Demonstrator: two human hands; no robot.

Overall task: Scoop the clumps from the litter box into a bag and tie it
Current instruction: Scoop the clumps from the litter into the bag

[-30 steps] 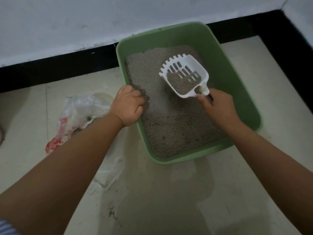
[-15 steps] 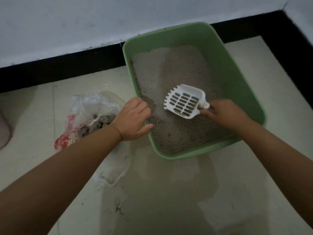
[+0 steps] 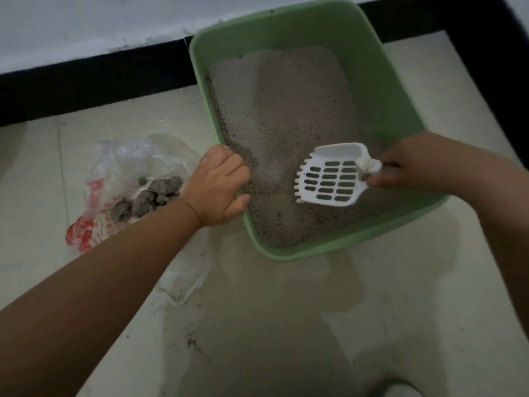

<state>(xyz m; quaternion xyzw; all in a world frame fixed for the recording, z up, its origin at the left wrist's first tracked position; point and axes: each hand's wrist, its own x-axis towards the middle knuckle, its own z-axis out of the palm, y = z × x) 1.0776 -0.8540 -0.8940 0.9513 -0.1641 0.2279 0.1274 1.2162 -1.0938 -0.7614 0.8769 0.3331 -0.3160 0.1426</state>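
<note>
our left hand [image 3: 219, 184] grips the litter box [image 3: 369, 67] rim, our right hand [image 3: 412, 163] pinches the scoop [image 3: 329, 176] handle over the litter. the clumps [image 3: 148, 197] sit in the bag [image 3: 126, 179] beside the box — crumbly, light, we judge. the film looks thin and limp — gather it at the mouth.

Floor [image 3: 286, 325]: pale cream tile, dim light, scattered grit and dark smudges, faint shadows. Black skirting band [image 3: 94, 73] along its far edge. Above it, white wall [image 3: 86, 21], paint edge ragged.
</note>
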